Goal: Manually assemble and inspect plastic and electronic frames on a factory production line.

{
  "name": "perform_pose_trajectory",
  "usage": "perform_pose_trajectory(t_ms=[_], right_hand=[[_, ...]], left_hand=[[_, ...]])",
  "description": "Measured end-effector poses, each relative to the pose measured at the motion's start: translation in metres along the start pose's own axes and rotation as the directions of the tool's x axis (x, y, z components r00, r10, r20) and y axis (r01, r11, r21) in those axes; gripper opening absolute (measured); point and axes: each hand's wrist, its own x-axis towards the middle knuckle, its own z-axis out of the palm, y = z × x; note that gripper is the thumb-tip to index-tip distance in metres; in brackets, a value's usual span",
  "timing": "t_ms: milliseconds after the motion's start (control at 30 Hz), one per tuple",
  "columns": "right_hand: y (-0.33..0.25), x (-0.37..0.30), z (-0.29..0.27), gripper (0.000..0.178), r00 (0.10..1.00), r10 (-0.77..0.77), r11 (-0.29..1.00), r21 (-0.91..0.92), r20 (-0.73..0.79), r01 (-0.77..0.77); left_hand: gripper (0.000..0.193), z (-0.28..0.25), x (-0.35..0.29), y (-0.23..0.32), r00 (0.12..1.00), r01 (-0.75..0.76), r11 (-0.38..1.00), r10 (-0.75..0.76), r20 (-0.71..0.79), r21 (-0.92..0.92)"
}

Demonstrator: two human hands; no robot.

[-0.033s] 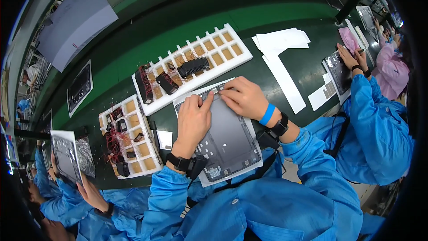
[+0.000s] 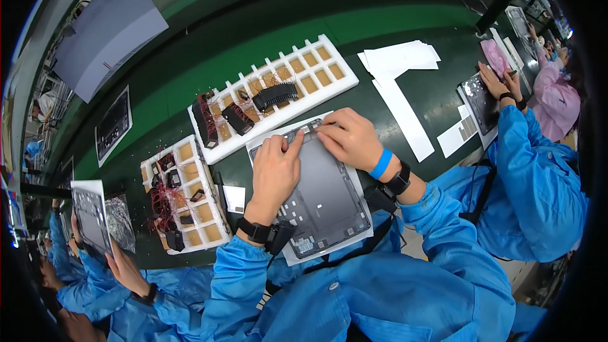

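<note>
A dark grey tablet back cover [image 2: 326,190] lies inner side up on a white sheet [image 2: 367,223] in front of me. Small parts and pads line its rim. My left hand [image 2: 275,171] rests over its upper left part, fingers curled close together against the cover, thumb pointing to the far edge. At that far edge my right hand [image 2: 349,142] is closed in a pinch, fingertips touching the cover's rim. Whatever is between those fingertips is too small and covered to make out.
Beyond the cover stands a long white foam tray [image 2: 348,82] with black wired parts. Another foam tray [image 2: 218,221] with similar parts is on the left. White sheets [image 2: 405,120] lie at the right. Co-workers' hands hold a panel [image 2: 92,215] at left and work on another [image 2: 481,102] at right.
My right hand has shifted slightly to the right along the cover's far edge. My left hand stays put. The panel held by the co-worker at left has moved a little.
</note>
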Motion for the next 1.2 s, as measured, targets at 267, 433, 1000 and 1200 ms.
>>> perform_pose_trajectory(t_ms=[267, 433, 1000, 1200], right_hand=[[-0.060, -0.085, -0.100, 0.051, 0.760, 0.500, 0.825, 0.039, 0.414, -0.564], [-0.088, -0.131, -0.143, 0.058, 0.216, 0.619, 0.538, -0.207, 0.755, -0.817], [-0.103, -0.186, -0.079, 0.035, 0.335, 0.542, 0.031, 0.380, 0.771, -0.925], [-0.091, -0.181, -0.093, 0.035, 0.337, 0.556, -0.049, 0.435, 0.760, -0.899]], left_hand=[[0.046, -0.007, -0.002, 0.006, 1.000, -0.003, 0.999, 0.002, -0.025, -0.034], [0.043, -0.007, -0.005, 0.003, 0.993, 0.034, 0.999, -0.034, -0.112, -0.002], [0.033, -0.009, -0.011, -0.001, 0.993, 0.105, 0.990, -0.109, 0.034, 0.093], [0.017, -0.032, -0.017, -0.008, 0.972, 0.171, 0.985, -0.171, 0.162, 0.012]])
